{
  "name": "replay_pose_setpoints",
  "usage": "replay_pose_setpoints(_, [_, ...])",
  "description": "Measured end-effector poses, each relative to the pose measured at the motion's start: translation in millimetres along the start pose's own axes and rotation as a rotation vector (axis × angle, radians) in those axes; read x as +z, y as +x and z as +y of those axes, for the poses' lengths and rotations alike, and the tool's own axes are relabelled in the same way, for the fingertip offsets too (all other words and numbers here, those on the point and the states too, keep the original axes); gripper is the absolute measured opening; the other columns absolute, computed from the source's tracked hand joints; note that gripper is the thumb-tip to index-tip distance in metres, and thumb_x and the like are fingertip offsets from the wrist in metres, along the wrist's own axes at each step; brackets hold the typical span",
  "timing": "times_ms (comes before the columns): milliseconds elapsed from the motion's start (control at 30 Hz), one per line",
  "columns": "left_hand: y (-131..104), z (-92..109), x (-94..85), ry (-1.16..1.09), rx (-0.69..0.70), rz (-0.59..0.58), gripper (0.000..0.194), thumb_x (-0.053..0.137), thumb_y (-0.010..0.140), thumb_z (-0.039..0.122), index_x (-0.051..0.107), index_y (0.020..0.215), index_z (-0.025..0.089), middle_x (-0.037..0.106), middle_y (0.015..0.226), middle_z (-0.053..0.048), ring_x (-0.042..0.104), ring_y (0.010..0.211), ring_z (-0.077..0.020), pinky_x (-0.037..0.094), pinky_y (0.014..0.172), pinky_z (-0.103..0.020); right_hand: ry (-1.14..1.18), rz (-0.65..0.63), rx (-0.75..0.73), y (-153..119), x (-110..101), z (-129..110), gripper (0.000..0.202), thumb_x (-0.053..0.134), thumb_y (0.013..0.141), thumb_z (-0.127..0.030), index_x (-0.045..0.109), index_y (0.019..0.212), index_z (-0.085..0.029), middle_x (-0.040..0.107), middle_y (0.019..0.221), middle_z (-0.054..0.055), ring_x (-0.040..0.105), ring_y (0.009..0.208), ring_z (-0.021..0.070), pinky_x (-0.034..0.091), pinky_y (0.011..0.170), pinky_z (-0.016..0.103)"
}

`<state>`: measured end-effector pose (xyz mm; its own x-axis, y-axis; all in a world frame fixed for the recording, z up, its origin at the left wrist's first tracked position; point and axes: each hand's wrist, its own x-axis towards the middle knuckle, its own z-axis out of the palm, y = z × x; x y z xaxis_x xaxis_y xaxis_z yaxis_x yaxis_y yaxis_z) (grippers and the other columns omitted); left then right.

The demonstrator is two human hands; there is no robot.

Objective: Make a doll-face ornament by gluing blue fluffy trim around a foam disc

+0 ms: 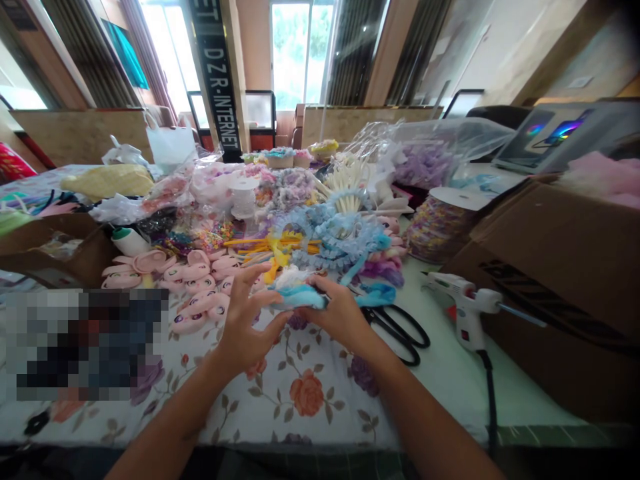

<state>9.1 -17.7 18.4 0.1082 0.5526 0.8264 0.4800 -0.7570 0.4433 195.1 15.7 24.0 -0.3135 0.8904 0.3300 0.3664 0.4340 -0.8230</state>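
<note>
A bright blue, soft-looking strip with white fluff [300, 297] is in front of me, above the flowered tablecloth. My right hand [345, 317] pinches its right end between thumb and fingers. At the other end, my left hand [245, 330] has its thumb and fingers spread apart, with the fingertips at or very near the strip; whether they press on it I cannot tell. Black-handled scissors [400, 333] lie just right of my right hand. Pale blue ruffled trim [340, 233] and yellow-orange sticks [250, 250] are piled beyond. Pink bunny-like pieces [200, 283] lie left.
A white glue gun [470, 307] with a cord stands against a cardboard box [560, 287] on the right. Behind it is a spool of multicoloured trim [443, 223]. Bagged craft materials [215, 180] fill the back. Another open box [60, 253] sits at left.
</note>
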Motion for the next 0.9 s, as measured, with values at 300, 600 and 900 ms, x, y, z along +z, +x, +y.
replay_pose_setpoints(300, [-3, -3, 2.5, -0.078, -0.289, -0.203, 0.025, 0.067, 0.082, 0.029, 0.069, 0.107, 0.025, 0.067, 0.108, -0.007, 0.062, 0.104, -0.0219, 0.052, 0.089, -0.034, -0.023, -0.069, 0.045, 1, -6, -1, 0.025, 0.075, 0.066, -0.03, 0.061, 0.084, -0.019, 0.061, 0.075, -0.002, 0.056, 0.069, 0.0172, 0.041, 0.061, 0.026])
replay_pose_setpoints(600, [-7, -9, 8.3, 0.07, -0.295, -0.171, 0.034, 0.063, 0.084, 0.026, 0.062, 0.117, 0.024, 0.068, 0.116, -0.005, 0.063, 0.109, -0.0222, 0.049, 0.096, -0.036, -0.168, 0.116, -0.196, 1, -3, 3, 0.042, 0.075, 0.072, -0.028, 0.059, 0.11, -0.022, 0.064, 0.107, 0.009, 0.06, 0.099, 0.0262, 0.048, 0.082, 0.038])
replay_pose_setpoints(900, [-10, -13, 9.3, 0.207, -0.136, -0.13, 0.04, 0.052, 0.089, 0.017, 0.05, 0.127, 0.027, 0.057, 0.122, -0.008, 0.056, 0.117, -0.0221, 0.048, 0.097, -0.037, -0.306, 0.287, -0.502, -2, -1, -6, 0.008, 0.062, 0.084, -0.016, 0.057, 0.081, -0.022, 0.063, 0.09, 0.007, 0.059, 0.09, 0.0217, 0.049, 0.082, 0.039])
